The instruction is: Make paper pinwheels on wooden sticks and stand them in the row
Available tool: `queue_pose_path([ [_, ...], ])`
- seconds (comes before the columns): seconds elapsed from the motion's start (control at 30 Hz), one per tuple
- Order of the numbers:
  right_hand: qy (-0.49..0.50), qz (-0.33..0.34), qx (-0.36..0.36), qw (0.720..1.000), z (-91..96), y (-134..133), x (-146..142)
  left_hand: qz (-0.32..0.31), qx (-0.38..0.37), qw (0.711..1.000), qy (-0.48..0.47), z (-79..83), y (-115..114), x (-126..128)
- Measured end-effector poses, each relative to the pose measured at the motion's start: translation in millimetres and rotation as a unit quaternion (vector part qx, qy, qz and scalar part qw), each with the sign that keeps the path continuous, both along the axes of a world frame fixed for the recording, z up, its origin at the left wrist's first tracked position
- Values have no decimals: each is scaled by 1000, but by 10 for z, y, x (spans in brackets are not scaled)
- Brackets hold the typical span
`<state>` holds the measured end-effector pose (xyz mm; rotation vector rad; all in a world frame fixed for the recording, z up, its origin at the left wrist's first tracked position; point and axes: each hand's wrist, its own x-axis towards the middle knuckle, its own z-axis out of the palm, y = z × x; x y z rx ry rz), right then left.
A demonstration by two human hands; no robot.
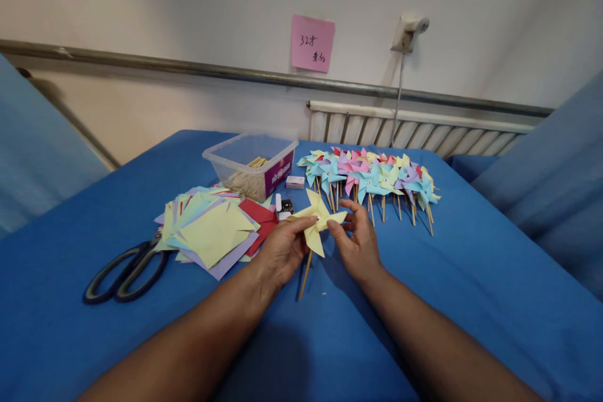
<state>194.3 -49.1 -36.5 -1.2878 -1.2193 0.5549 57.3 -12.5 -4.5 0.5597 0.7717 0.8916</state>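
Note:
A yellow paper pinwheel on a thin wooden stick is held between both hands above the blue cloth. My left hand pinches its left blade and grips the stick behind it. My right hand pinches the right blade with thumb and fingers. A row of several finished pinwheels in blue, pink, yellow and purple lies just beyond my right hand.
A pile of coloured paper squares lies left of my hands, with black scissors further left. A clear plastic box of sticks stands behind. A small white box and small items lie near it. The blue-covered table meets a wall with a radiator.

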Motion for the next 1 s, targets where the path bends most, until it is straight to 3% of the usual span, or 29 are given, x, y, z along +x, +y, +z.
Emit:
queue_pose_path([
  [0.1, 119, 44, -74, 989, -25, -9, -93, 58, 13, 998, 6, 16, 65, -22],
  [0.17, 178, 124, -139, 966, -62, -20, -191, 79, 21, 997, 5, 29, 90, -37],
  [0.27, 232, 259, -203, 915, -109, -43, -330, 65, 15, 998, 1, 38, 91, -55],
  [0.33, 246, 300, -212, 897, -104, -57, -372, 46, 11, 999, -6, 43, 81, -65],
  [0.7, 264, 277, -184, 905, 86, -83, -226, -8, 115, 992, -57, 91, 75, -92],
  [1.0, 245, 269, -174, 915, 69, -85, -244, -1, 120, 991, -65, 88, 57, -92],
])
